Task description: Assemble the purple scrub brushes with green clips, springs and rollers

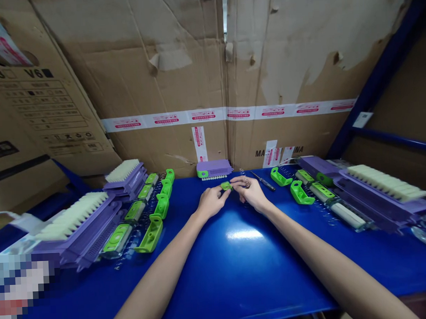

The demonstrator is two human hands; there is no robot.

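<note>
Between my two hands, above the blue table, is a small green plastic part (226,185). My left hand (212,200) is closed, pinching it between thumb and fingers from the left. From the right, my right hand (250,191) meets the part with its fingertips drawn together; whatever they pinch is too small to make out. A small metallic glint shows at the right fingers, and I cannot tell what it is. Just behind the hands lies a purple brush head (215,168) with a green end and pale bristles facing down. A screwdriver (264,181) rests right of my right hand.
Green end caps (150,235), springs (128,245) and green-topped clear pieces (117,239) line the left side, beside purple bristled housings (84,231). More green caps (301,193) and purple housings (373,195) lie right. Cardboard (160,86) walls the back of the blue table (218,281).
</note>
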